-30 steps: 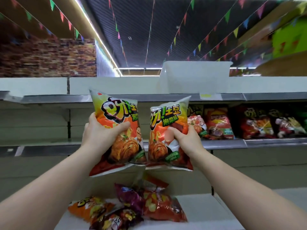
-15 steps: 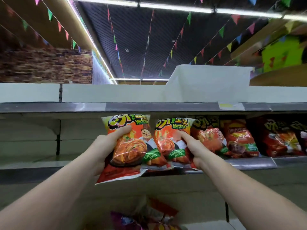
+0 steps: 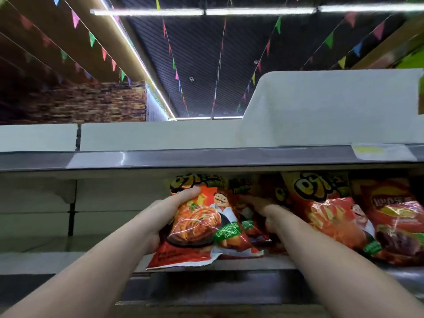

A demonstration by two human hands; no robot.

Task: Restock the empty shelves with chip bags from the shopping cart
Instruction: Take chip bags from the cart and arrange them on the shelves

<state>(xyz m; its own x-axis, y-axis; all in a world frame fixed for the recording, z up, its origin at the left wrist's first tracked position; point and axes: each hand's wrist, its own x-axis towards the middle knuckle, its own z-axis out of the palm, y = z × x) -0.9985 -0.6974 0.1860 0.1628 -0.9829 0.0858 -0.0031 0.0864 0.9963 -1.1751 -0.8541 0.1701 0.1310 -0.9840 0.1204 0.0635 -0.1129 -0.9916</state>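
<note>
**Fingers wrapped round two chip bags at the shelf**

Left hand grips one chip bag by its side, bottom edge hanging off the shelf. Right hand clamps a second bag, mostly hidden. They look light, puffy, crinkly and slippery, so hold the edges gently. Lettering's too blurry to read.
</note>
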